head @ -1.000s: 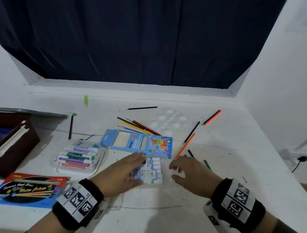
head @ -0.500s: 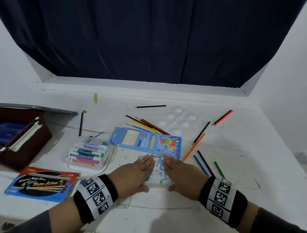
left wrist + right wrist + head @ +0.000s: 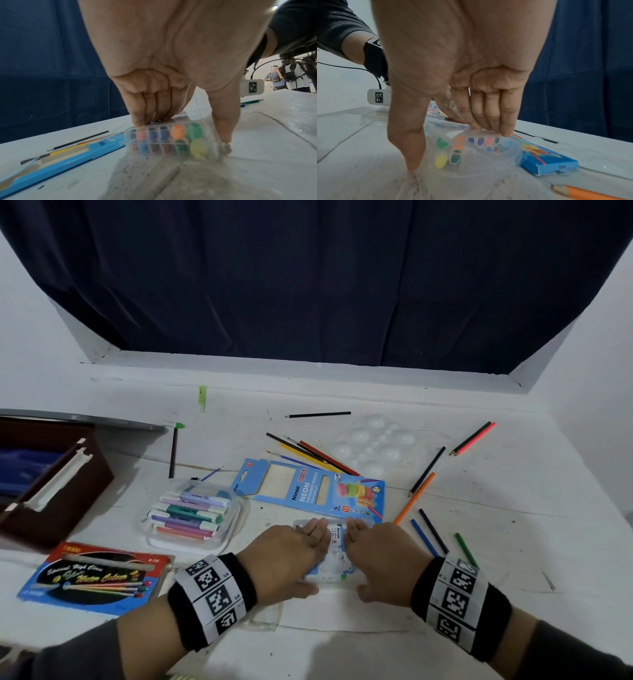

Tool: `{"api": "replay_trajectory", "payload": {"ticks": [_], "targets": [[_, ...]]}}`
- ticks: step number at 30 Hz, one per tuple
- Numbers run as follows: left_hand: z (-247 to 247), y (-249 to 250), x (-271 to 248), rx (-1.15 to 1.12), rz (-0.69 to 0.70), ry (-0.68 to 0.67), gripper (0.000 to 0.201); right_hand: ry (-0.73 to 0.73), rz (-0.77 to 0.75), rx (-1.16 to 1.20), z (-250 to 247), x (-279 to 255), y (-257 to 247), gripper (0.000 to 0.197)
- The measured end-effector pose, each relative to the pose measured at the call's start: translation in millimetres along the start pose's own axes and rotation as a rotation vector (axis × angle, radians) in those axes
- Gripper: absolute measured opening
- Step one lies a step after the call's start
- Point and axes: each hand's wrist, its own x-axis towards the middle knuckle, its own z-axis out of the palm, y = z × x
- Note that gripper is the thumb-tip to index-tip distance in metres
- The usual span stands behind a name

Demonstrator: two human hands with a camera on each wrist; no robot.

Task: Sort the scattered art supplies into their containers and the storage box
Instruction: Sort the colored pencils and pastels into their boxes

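Note:
A clear plastic watercolour case (image 3: 337,565) with rows of coloured paint pans (image 3: 171,139) lies on the white table near the front. My left hand (image 3: 313,556) holds its left end, fingers (image 3: 150,108) on the far edge and thumb (image 3: 223,121) at the near edge. My right hand (image 3: 359,559) holds the right end the same way, with fingers (image 3: 488,115) on the clear lid (image 3: 488,146) and the thumb down at the near side. The blue coloured-pencil box (image 3: 308,491) lies just beyond the case.
A clear tub of markers (image 3: 191,511) sits left of the case. The dark red storage box (image 3: 44,474) stands open at far left, a brush pack (image 3: 92,577) before it. A white palette (image 3: 373,446) and loose pencils (image 3: 414,498) lie behind and right.
My right hand came in from the right onto the case. Both hands have closed in side by side and now hold its two ends.

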Motion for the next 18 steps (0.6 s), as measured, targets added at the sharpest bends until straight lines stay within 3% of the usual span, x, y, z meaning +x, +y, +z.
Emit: {"api": "replay_trajectory", "payload": {"ticks": [8, 18], "targets": [[-0.9, 6.4, 0.8, 0.035, -0.014, 0.005, 0.083, 0.027, 0.018, 0.042, 1.7, -5.5, -1.0, 0.083], [5.9, 4.2, -0.4, -0.083, -0.039, 0.042, 0.087, 0.114, 0.071, 0.185, 12.6, -6.1, -6.3, 0.083]]}}
